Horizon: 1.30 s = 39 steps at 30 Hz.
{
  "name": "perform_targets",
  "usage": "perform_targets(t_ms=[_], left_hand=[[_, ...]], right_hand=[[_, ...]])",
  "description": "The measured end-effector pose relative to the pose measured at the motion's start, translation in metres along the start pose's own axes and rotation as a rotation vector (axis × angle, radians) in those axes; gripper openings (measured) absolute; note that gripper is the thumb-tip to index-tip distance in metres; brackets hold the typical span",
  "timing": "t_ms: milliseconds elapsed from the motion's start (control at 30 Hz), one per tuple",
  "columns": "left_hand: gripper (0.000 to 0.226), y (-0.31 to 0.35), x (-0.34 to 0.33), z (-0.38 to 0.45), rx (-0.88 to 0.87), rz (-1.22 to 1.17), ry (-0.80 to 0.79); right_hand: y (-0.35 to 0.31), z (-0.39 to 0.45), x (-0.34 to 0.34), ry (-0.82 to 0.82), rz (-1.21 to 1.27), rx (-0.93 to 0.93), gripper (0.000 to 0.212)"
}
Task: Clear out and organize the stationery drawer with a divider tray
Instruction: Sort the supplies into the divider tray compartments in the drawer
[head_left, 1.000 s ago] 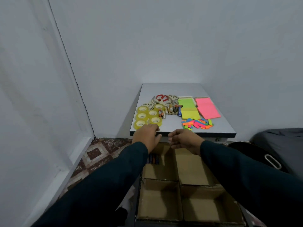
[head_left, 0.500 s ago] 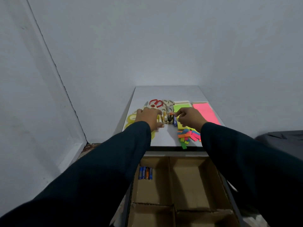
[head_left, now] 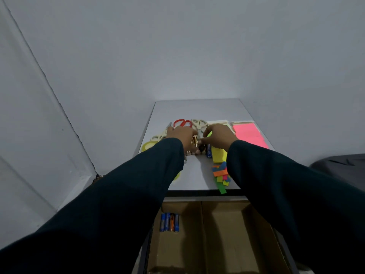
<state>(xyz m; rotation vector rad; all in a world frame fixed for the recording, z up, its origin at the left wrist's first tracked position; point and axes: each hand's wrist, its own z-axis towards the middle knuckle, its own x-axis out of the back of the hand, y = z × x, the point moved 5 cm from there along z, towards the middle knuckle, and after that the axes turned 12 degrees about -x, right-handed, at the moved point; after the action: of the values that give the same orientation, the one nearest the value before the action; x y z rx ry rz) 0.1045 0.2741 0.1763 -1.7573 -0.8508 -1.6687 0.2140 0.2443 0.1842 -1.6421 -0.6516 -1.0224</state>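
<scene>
Bottom of frame: cardboard divider tray [head_left: 201, 230] in the open drawer, 4 batteries [head_left: 169, 222] lying side by side in its left compartment, long axes pointing away from the camera; the compartment to their right shows bare cardboard. Above that, the counter [head_left: 197, 175] edge with a scatter of colored paper flags [head_left: 221, 175] right of center. Mid frame: both hands meet over the loose batteries on the counter [head_left: 194, 145]. Left hand [head_left: 181, 135] has its fingers curled around a bunch of them, gold casings showing at the thumb side. Right hand [head_left: 217, 135] has its fingers bent down onto the same cluster; cannot tell whether it actually grips any. 1 blue battery [head_left: 209, 153] stands apart just below the right hand, beside the yellow sticky notes [head_left: 218, 155], long axis also running away from the camera. Right hand is nearer to it, probably the one to take it. Farther back: tape roll [head_left: 148, 146] at left, red scissors [head_left: 182, 123], white scissors [head_left: 198, 123], pink sticky notes [head_left: 248, 135] at right.
</scene>
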Motion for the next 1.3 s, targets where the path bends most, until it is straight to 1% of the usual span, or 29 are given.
perform_targets(t_ms=[133,200,233,300,367,433,533,733,933,1000,1133,1300], left_hand=[[0.065,-0.001,0.000,0.003,-0.006,-0.039,-0.017],[0.065,-0.001,0.001,0.004,-0.013,-0.052,-0.023],[0.064,0.000,0.002,0.004,-0.019,-0.057,-0.026],[0.060,0.001,0.003,0.004,-0.032,-0.070,-0.039],[0.057,0.001,0.004,0.003,-0.034,-0.071,-0.058],[0.057,0.002,0.004,0.004,-0.031,-0.061,-0.073],[0.062,0.003,0.004,0.005,-0.018,-0.038,-0.107],[0.067,0.008,0.007,0.007,-0.041,-0.061,-0.161],[0.063,0.007,0.008,0.018,-0.064,-0.145,-0.227],[0.060,0.001,0.005,0.025,-0.046,-0.153,-0.214],[0.048,-0.006,0.001,0.031,0.003,-0.128,-0.137],[0.052,-0.004,0.004,0.025,-0.008,-0.099,-0.088]], right_hand=[[0.005,0.003,0.000,0.000,0.132,-0.035,0.020],[0.007,0.002,0.007,-0.001,0.196,-0.027,0.026],[0.009,0.001,0.010,-0.003,0.187,-0.014,0.031],[0.011,-0.002,0.015,-0.016,0.082,0.016,0.040],[0.013,-0.005,0.013,-0.067,-0.043,0.029,0.049],[0.014,-0.008,0.007,-0.098,-0.152,0.039,0.054],[0.012,-0.011,-0.001,-0.098,-0.258,0.070,0.058],[0.010,-0.019,0.000,-0.109,-0.289,0.074,0.061],[0.010,-0.020,-0.003,-0.063,-0.293,0.096,0.049],[0.010,-0.019,-0.003,-0.060,-0.287,0.103,0.048],[0.009,-0.019,-0.003,-0.075,-0.291,0.113,0.051],[0.009,-0.020,-0.003,-0.077,-0.312,0.128,0.052]])
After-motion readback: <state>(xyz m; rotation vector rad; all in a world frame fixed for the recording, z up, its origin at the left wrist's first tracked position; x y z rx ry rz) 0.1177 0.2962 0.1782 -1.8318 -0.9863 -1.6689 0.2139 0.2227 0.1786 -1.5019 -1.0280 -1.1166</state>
